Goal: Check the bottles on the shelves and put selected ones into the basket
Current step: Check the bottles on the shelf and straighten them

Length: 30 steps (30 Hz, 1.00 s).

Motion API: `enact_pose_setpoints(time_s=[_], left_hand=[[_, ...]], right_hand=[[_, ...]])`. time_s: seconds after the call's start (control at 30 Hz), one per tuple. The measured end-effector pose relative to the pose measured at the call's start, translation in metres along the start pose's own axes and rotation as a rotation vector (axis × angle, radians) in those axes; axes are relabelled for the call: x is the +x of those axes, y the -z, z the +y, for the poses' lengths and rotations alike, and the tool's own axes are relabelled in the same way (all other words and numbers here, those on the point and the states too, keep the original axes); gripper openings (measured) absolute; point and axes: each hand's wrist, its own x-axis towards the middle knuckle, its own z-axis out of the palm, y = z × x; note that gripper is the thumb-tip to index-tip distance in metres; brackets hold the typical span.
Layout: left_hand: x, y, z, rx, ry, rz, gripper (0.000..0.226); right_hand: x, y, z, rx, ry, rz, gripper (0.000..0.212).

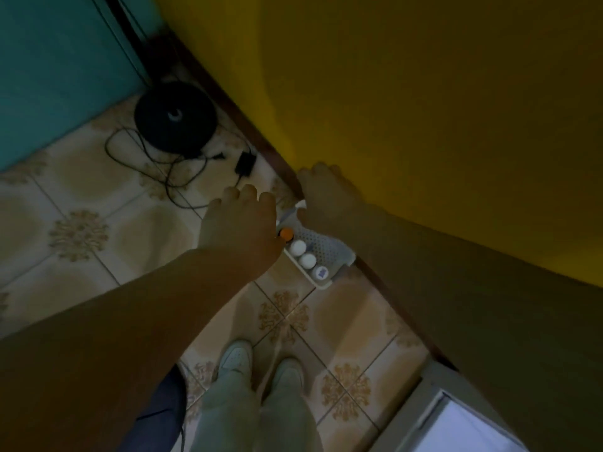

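Observation:
A white perforated basket (326,249) sits on the tiled floor against the yellow wall. In it stand an orange-capped bottle (287,233), two white-capped bottles (299,246) and a bottle with a blue-printed white lid (321,273). My right hand (326,197) reaches down over the basket's far end, fingers curled over its rim. My left hand (241,220) hangs at the basket's far left corner, right beside the orange cap, knuckles up and fingers curled downward. What those fingers hold is hidden under the hand.
A round black device (176,115) with tangled cables and a black adapter (245,163) lies on the floor ahead. A teal surface (49,76) is at left, a white box edge (456,419) at lower right. My shoes (235,357) stand just behind the basket.

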Motion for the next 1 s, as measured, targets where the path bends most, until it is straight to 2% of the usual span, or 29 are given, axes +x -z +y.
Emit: enact_pose_setpoints(time_s=[0.1,0.33,0.53,0.63,0.83,1.0], left_hand=[[-0.035,0.076,0.009,0.017,-0.012,0.069,0.053],[-0.113,0.261,0.027,-0.02,-0.022,0.311,0.048],[-0.204,0.377,0.057,0.019,-0.031,0.429,0.056],[-0.252,0.414,0.085,-0.009,-0.08,0.465,0.055],[-0.341,0.455,0.165,0.049,-0.304,0.513,0.049],[-0.424,0.457,0.246,0.072,-0.571,0.543,0.053]], right_hand=[[-0.037,0.085,0.002,-0.004,0.016,0.081,0.05],[-0.144,0.259,-0.005,0.007,-0.013,0.315,0.042],[-0.263,0.366,0.0,-0.042,-0.095,0.451,0.051],[-0.328,0.391,0.005,-0.005,-0.177,0.484,0.05],[-0.477,0.402,0.015,0.027,-0.358,0.613,0.046],[-0.63,0.377,0.037,0.027,-0.635,0.684,0.044]])
